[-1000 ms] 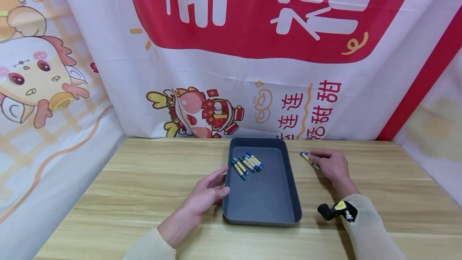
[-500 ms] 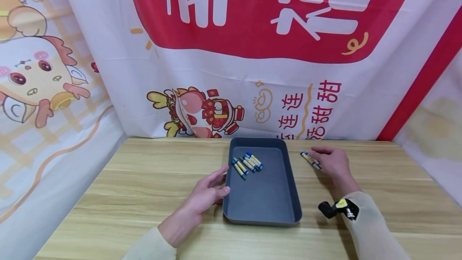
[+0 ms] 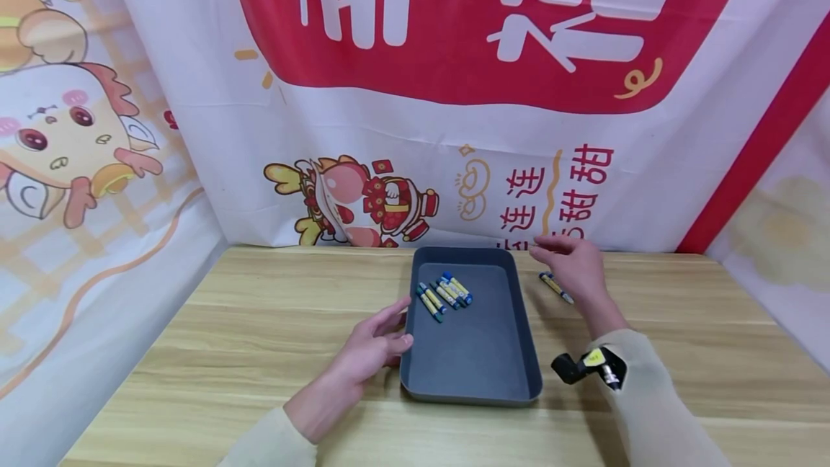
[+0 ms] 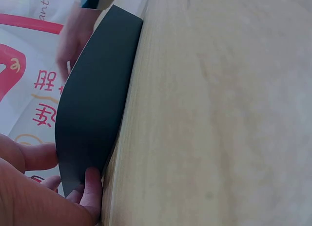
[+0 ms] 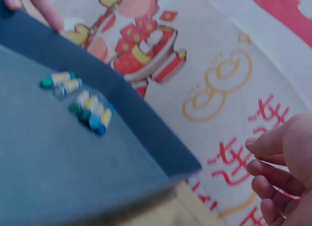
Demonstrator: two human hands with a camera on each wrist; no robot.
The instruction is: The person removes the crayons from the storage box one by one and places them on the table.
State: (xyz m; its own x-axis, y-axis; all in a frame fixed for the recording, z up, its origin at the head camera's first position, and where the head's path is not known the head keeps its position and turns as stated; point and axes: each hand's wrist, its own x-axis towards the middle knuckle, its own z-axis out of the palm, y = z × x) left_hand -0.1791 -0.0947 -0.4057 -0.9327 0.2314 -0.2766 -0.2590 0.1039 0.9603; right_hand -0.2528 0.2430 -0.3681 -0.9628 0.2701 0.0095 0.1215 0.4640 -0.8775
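A dark grey tray (image 3: 519,352) lies on the wooden table, with several blue-and-yellow crayons (image 3: 444,295) in its far left part; the right wrist view shows these crayons (image 5: 87,109) too. My left hand (image 3: 379,341) rests against the tray's left wall (image 4: 92,104), its fingers (image 4: 91,187) nearly straight and touching it. My right hand (image 3: 565,263) hovers above the table by the tray's far right corner, its fingers (image 5: 273,175) loosely curled with nothing seen in them. One crayon (image 3: 556,287) lies on the table just under that hand.
Printed banners (image 3: 454,128) close off the back and both sides of the table. A small black and yellow camera (image 3: 583,366) sits on my right wrist. Bare wood (image 3: 259,308) stretches to the left of the tray and along the front edge.
My right hand has lifted off the crayon on the table and moved up and left toward the tray's far right corner. The left hand and the tray have stayed put.
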